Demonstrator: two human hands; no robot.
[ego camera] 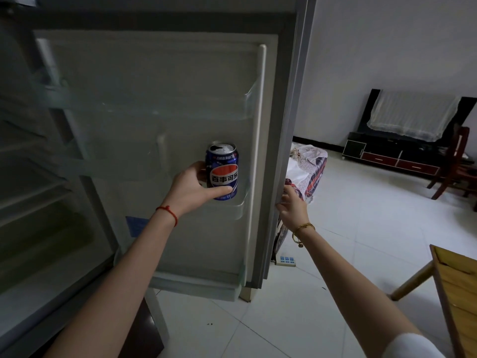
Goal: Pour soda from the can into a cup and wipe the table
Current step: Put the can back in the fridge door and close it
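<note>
The left hand (192, 186) grips a blue soda can (222, 171), fingers curled round its far side and the thumb laid across the lower front of the label. The can stands upright with its silver top showing, and it sits at the right end of a clear door shelf (238, 202) on the inside of the open fridge door (160, 140); whether its base rests on the shelf or is lifted just off it is hard to tell from this angle. A red string (169, 211) circles the left wrist.

The right hand (290, 205) holds the outer edge of the fridge door, fingers curled round the grey rim at about the height of the can's base. A gold bracelet (303, 228) hangs on that wrist, and a white sleeve (410, 346) shows at the near right corner.

To the left, the fridge's dim inside shows shelves (33, 182) stacked one above another. The floor is pale tile (361, 215). Just behind the door on the right lies a heap of patterned cloth (309, 171), and a white power strip (286, 260) sits on the floor near the door's lower corner. At the far right stands a low dark cabinet (392, 156) with red drawer fronts, with a cloth-draped screen (413, 115) above it. A dark wooden chair (454, 161) stands beside it, and a yellow wooden table (459, 298) juts in at the near right.
</note>
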